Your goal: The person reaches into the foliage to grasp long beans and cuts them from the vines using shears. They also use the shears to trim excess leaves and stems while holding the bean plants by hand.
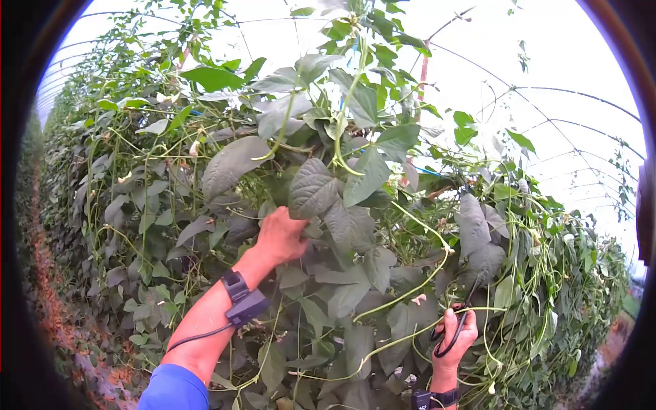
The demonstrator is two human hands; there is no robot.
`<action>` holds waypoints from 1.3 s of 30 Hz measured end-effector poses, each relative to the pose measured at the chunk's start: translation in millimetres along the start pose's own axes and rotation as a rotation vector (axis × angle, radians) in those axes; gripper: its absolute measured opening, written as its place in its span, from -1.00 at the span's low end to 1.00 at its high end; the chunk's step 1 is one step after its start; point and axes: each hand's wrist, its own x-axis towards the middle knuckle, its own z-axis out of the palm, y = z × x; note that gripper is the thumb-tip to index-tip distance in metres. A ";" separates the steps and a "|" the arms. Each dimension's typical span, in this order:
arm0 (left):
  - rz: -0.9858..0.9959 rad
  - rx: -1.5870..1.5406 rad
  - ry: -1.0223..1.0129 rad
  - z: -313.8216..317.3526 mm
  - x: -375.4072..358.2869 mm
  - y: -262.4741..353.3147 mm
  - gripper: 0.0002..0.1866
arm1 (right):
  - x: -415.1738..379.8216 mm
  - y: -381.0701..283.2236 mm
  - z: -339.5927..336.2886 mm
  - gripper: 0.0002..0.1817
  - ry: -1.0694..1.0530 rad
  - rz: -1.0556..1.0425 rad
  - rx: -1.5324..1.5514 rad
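My left hand (282,236) reaches into the foliage at the middle of the view, touching the leaves; its fingers are hidden behind a large dark leaf (314,189). At the lower right, my right hand (454,336) is closed on a pair of black-handled scissors (444,350), blades pointing up among the leaves. Beside it a long green bean pod (410,294) hangs in a curve from a stem. A thin green pod or stem (393,344) runs across in front of the right hand's fingers. More slender pods (340,137) hang above the left hand.
Dense climbing bean plants (137,205) with pale flowers fill both sides. A reddish pole (423,72) stands behind the vines, under arched hoops (574,92) of a tunnel. Reddish soil (51,307) shows at the lower left. A cable (198,336) runs from the left wrist device (244,304).
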 end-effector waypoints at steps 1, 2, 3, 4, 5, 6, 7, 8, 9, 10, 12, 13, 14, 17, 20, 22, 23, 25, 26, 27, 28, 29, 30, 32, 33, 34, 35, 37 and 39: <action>0.010 0.023 0.039 3.5 -0.9 -1.0 -0.61 | -4.4 3.8 -7.9 -0.81 -0.017 0.023 -0.002; 0.000 0.039 0.014 7.8 -1.2 -5.1 -0.62 | -9.5 6.5 -15.6 -0.76 -0.029 0.047 -0.008; -0.063 0.074 -0.036 10.9 -2.4 -5.3 -0.62 | -12.6 7.0 -21.2 -0.76 -0.042 0.066 -0.053; -0.025 -0.030 0.004 16.4 -1.7 -9.7 -0.63 | -15.2 6.3 -24.7 -0.76 -0.050 0.103 -0.045; -0.029 -0.011 -0.025 15.2 -0.4 -7.5 -0.66 | -16.2 7.5 -26.8 -0.76 -0.039 0.109 -0.061; -0.007 -0.018 0.003 19.4 -0.1 -8.5 -0.68 | -18.1 7.6 -30.3 -0.75 -0.031 0.118 -0.078; 0.000 -0.018 0.010 21.7 -0.2 -9.6 -0.69 | -18.9 6.9 -31.9 -0.75 -0.045 0.114 -0.068; 0.029 -0.018 0.036 22.2 0.1 -10.1 -0.68 | -20.7 5.2 -32.7 -0.76 -0.061 0.113 -0.055; 0.024 -0.014 0.020 20.6 -0.8 -9.3 -0.69 | -22.6 2.5 -34.1 -0.76 -0.081 0.101 -0.113; 0.019 -0.007 0.013 19.8 0.5 -7.6 -0.69 | -25.4 -1.6 -34.2 -0.76 -0.077 0.125 -0.135; 0.060 -0.009 0.016 20.5 1.5 -4.1 -0.69 | -30.0 -2.3 -39.7 -0.74 -0.085 0.184 -0.179; 0.088 0.020 0.031 18.3 1.0 -6.6 -0.68 | -31.8 -0.8 -42.3 -0.75 -0.082 0.175 -0.166; 0.080 0.030 0.031 16.7 0.0 -6.9 -0.68 | -33.7 3.2 -46.6 -0.73 -0.072 0.171 -0.158; 0.028 0.027 -0.013 20.9 -2.5 -13.2 -0.65 | -40.4 7.6 -58.9 -0.73 -0.056 0.236 -0.169; 0.045 -0.044 0.047 22.7 -3.5 -15.9 -0.64 | -47.0 13.4 -74.6 -0.75 -0.059 0.200 -0.179; 0.061 -0.060 0.099 19.6 -2.9 -15.9 -0.64 | -51.2 11.2 -81.6 -0.76 -0.061 0.213 -0.235; 0.061 -0.057 0.092 15.9 -2.9 -14.0 -0.64 | -52.2 9.8 -84.2 -0.77 -0.055 0.232 -0.291; 0.064 -0.075 0.076 16.5 -5.2 -15.8 -0.64 | -53.9 7.9 -88.3 -0.78 -0.017 0.267 -0.227; 0.077 -0.059 0.069 20.5 -5.8 -22.4 -0.64 | -56.5 7.5 -93.6 -0.79 0.030 0.303 -0.156; 0.093 -0.048 0.058 26.7 -6.1 -26.1 -0.64 | -57.6 9.3 -100.2 -0.79 0.052 0.311 -0.166; 0.069 -0.016 0.021 26.8 -5.8 -24.6 -0.66 | -59.6 10.3 -107.1 -0.77 0.096 0.334 -0.173; 0.072 -0.032 0.007 24.3 -4.8 -22.9 -0.68 | -60.8 8.0 -108.6 -0.76 0.133 0.337 -0.143; 0.070 -0.041 -0.007 21.8 -4.8 -22.1 -0.69 | -62.6 7.0 -109.6 -0.75 0.163 0.340 -0.110; 0.082 -0.055 -0.002 20.2 -3.7 -22.0 -0.68 | -64.7 4.8 -113.6 -0.75 0.200 0.325 -0.107; 0.095 -0.051 0.010 20.2 -5.4 -21.7 -0.68 | -66.0 2.0 -114.7 -0.75 0.223 0.325 -0.099; 0.094 -0.055 0.008 20.5 -6.1 -20.8 -0.68 | -66.1 0.9 -115.1 -0.76 0.243 0.321 -0.085; 0.116 -0.086 0.049 20.4 -5.7 -19.5 -0.69 | -68.0 -0.2 -115.7 -0.76 0.245 0.320 -0.087; 0.139 -0.121 0.092 21.8 -4.2 -19.1 -0.69 | -72.1 -2.9 -117.9 -0.76 0.268 0.329 -0.057; 0.138 -0.108 0.088 24.9 -6.7 -24.2 -0.70 | -78.8 -3.3 -121.1 -0.76 0.288 0.326 -0.085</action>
